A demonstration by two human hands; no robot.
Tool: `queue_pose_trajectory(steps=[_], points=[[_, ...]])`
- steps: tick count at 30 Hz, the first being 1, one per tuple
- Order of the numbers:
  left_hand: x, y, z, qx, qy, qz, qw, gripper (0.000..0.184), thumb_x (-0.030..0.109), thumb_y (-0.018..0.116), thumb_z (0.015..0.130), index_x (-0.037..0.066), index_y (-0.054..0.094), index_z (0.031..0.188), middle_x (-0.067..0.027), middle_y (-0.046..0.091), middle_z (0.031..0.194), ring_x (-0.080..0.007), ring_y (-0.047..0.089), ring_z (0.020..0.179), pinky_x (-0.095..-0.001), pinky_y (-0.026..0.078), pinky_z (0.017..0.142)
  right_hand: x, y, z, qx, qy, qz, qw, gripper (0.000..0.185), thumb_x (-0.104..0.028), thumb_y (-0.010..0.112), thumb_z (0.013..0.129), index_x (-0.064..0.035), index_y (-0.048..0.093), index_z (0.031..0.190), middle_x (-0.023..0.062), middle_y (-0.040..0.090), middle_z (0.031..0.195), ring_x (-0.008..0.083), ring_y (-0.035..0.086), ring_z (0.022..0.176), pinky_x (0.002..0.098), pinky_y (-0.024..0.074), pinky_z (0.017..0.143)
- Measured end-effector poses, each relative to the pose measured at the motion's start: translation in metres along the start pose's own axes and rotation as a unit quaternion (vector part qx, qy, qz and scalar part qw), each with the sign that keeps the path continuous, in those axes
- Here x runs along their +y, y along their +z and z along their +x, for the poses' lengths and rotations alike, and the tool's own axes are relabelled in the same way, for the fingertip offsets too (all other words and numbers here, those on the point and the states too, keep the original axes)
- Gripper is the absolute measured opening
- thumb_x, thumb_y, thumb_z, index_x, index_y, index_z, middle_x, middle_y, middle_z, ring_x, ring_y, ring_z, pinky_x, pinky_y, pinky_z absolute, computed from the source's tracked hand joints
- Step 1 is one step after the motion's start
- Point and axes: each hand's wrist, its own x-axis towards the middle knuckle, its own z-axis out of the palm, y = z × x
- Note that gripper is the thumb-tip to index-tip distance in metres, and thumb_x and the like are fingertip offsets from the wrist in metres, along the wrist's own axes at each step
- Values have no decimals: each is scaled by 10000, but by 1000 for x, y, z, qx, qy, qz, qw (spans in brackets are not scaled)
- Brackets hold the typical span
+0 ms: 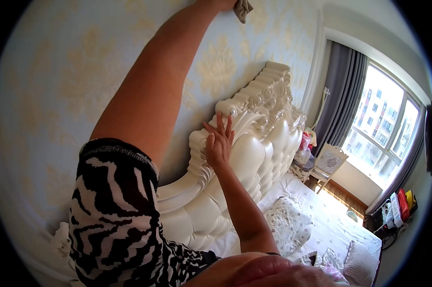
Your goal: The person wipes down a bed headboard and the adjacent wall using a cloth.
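Note:
At the top edge, my left hand is partly cut off by the frame, at the end of a raised arm in a zebra-print sleeve. It grips a grey-brown cloth against the patterned wallpaper. Part of the cloth hangs past the fingers; the rest is out of sight. Lower down, my right hand rests with fingers spread on the cream headboard, close to its carved scroll edge. Nothing shows in that hand.
Below the headboard is a bed with a floral pillow and a checked pillow. A chair stands beyond it by the window and grey curtain. Bags sit on a rack at right.

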Motion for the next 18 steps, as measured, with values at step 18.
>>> queue_pose_trajectory(steps=[18], points=[[74, 85, -188, -103, 301, -9, 948, 315, 324, 535, 888, 141, 784, 951, -68, 742, 1076, -247, 632, 1122, -426, 384, 1057, 3, 3, 0, 13, 16, -41, 999, 426, -206, 397, 913, -170, 759, 1134, -38, 307, 1640, 310, 107, 1555, 670, 86, 1187]])
